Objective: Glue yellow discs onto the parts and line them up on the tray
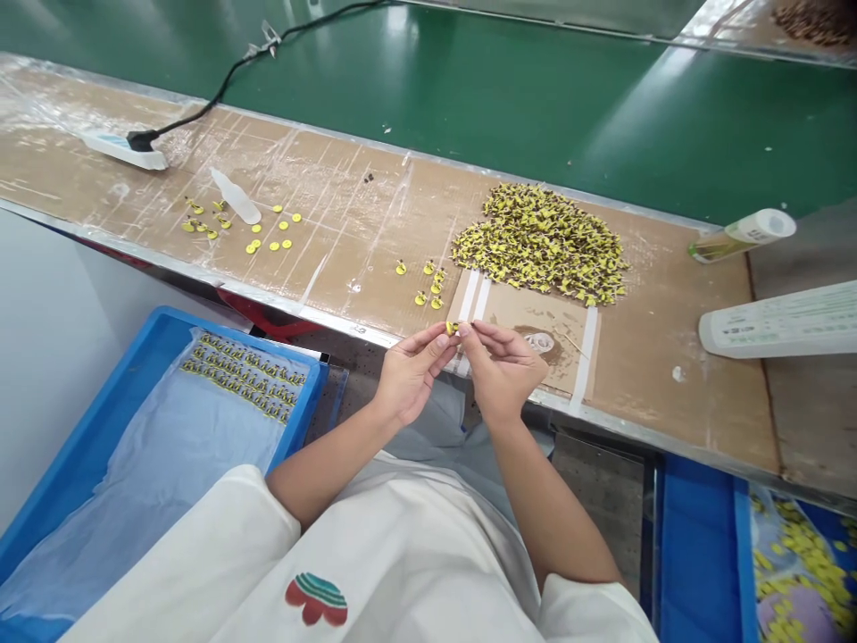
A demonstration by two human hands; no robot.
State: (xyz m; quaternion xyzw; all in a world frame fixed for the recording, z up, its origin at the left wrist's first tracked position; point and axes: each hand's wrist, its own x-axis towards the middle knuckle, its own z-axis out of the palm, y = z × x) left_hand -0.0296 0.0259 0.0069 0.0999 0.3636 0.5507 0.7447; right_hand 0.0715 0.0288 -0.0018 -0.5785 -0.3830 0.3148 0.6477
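Note:
My left hand [410, 373] and my right hand [503, 366] meet at the near edge of the brown bench, fingertips pinched together on one small yellow piece [453, 328]. Just beyond them lie a few loose yellow pieces [428, 284]. A large heap of yellow-and-black pieces [541, 241] sits behind and to the right of my hands. A brown glue smear with a small white ring [539, 342] lies on the cardboard pad beside my right hand.
A blue tray [100, 438] lined with plastic at lower left holds rows of finished pieces [245, 373]. More yellow pieces and a small clear bottle [236, 196] lie at left, by a power strip [124, 149]. White tubes [743, 234] lie at right; a green conveyor belt [536, 98] runs behind.

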